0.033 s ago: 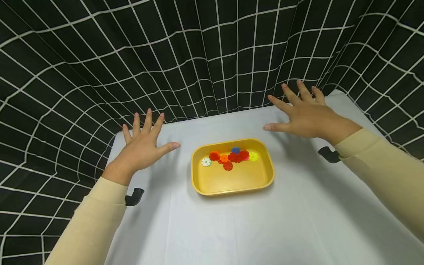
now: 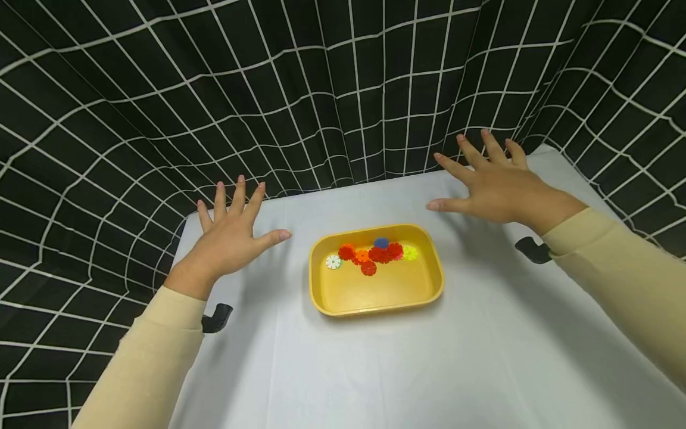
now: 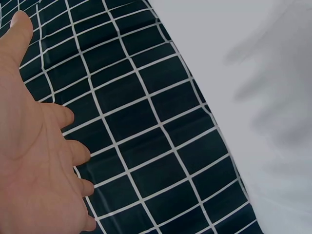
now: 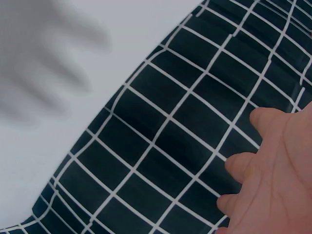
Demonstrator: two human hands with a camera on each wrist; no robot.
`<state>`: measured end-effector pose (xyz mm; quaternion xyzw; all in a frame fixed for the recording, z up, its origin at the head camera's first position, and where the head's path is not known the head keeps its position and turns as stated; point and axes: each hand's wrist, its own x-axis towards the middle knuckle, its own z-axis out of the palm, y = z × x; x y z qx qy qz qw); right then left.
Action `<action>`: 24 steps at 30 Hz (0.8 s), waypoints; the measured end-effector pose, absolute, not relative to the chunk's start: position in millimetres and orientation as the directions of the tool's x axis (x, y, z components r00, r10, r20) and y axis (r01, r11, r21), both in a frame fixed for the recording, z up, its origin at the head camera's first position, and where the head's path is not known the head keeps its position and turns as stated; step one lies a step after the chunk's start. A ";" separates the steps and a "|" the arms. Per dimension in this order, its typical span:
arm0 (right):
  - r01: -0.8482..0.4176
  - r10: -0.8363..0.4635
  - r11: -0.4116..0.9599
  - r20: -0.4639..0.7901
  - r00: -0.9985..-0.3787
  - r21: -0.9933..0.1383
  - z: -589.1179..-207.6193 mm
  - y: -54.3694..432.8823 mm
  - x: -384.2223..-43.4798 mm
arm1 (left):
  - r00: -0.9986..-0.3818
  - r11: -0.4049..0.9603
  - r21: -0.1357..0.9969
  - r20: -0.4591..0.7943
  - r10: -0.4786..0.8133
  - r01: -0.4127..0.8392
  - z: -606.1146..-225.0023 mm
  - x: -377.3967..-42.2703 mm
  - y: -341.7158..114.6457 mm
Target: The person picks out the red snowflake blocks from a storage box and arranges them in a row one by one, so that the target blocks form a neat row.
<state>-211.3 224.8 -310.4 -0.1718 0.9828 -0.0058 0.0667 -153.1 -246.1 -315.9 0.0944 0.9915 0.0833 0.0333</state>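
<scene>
A yellow tray (image 2: pixel 375 292) lies on the white table, with several small notched plastic discs grouped toward its far side. Among them are red discs (image 2: pixel 380 255), an orange one (image 2: pixel 362 256), a blue one (image 2: pixel 382 243), a yellow-green one (image 2: pixel 410 253) and a white one (image 2: pixel 333 262). My left hand (image 2: pixel 227 241) hovers left of the tray, fingers spread and straight. On the other side, my right hand (image 2: pixel 495 187) is held above the table, beyond the tray's right end, also with fingers spread. Neither hand touches anything; both wrist views show bare palms.
A dark curtain with a white grid (image 2: pixel 364 89) hangs behind the table and along both sides. White cloth (image 2: pixel 343 369) covers the table. A black device (image 2: pixel 217 319) shows at the left wrist and another black device (image 2: pixel 533 250) at the right.
</scene>
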 end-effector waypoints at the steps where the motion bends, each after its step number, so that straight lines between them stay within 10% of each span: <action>1: -0.336 -0.338 0.941 -0.129 -0.932 -0.038 -309.7 225.3 -211.1 | -0.980 0.968 0.171 -0.048 0.194 0.183 -315.6 -152.9 -245.7; 24: -0.383 -0.411 0.889 -0.067 -0.909 -0.253 -298.0 219.3 -202.7 | -0.965 0.911 0.347 -0.048 0.257 0.225 -321.7 -151.9 -240.5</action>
